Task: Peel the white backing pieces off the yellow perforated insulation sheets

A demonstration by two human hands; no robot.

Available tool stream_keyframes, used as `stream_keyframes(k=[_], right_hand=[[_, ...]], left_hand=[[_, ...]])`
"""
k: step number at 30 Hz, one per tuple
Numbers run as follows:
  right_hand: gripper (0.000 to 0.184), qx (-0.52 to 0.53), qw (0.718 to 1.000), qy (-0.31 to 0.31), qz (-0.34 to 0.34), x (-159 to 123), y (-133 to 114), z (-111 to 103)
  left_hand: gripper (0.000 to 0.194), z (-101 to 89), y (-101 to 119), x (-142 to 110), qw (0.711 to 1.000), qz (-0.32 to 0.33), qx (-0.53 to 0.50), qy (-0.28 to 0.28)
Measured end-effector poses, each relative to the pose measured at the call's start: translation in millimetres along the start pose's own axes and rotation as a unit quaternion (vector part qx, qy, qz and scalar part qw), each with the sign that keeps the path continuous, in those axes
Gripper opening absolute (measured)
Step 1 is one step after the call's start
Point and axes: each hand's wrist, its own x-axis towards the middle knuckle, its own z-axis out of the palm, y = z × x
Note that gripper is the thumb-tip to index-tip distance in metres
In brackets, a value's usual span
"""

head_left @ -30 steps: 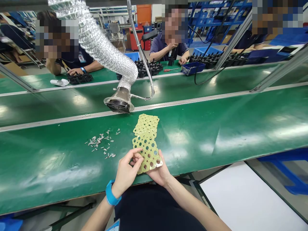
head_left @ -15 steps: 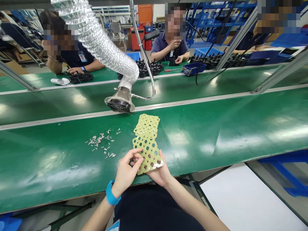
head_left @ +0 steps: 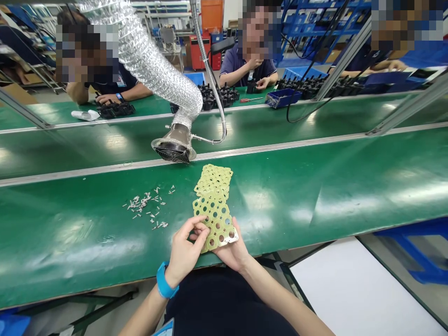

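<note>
Left hand (head_left: 187, 243) curled at perforated plate's (head_left: 221, 225) eight o'clock, grip unclear; right hand (head_left: 234, 253) gripping five-o'clock corner; plate may slip if hold loosens.

Fingers (head_left: 192, 223) on perforated sheet (head_left: 221, 218), green bench (head_left: 297, 200)

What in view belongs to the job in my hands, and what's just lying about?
Likely the job:
held sheet, in the right hand, left hand at its left side
far sheet
pale bits, perhaps

Apparently just about:
red tool
blue bin
</note>
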Motion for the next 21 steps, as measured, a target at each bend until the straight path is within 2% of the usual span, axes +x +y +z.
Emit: stream_keyframes(k=[9,12,16,18,21], right_hand=[[0.068,-0.016,1.000,0.016,-0.014,0.4,3.8,-5.7],[0.066,-0.016,1.000,0.015,-0.018,0.3,4.6,-6.0],[0.067,-0.022,1.000,0.007,-0.010,0.1,4.6,-5.4],[0.070,-0.028,1.000,-0.002,-0.002,-0.1,4.2,-4.9],[0.074,-0.037,0.999,-0.009,0.003,-0.7,3.5,-4.0]], left_hand=[[0.025,7.9,-2.4,-3.9,0.997,0.048,0.024,0.050],[0.023,5.7,0.7,-5.0,0.989,0.113,0.080,0.052],[0.026,2.9,4.7,-9.1,0.954,0.234,0.185,0.045],[0.026,2.7,5.5,-11.2,0.943,0.253,0.213,0.042],[0.025,2.8,5.3,-13.7,0.941,0.249,0.227,0.040]])
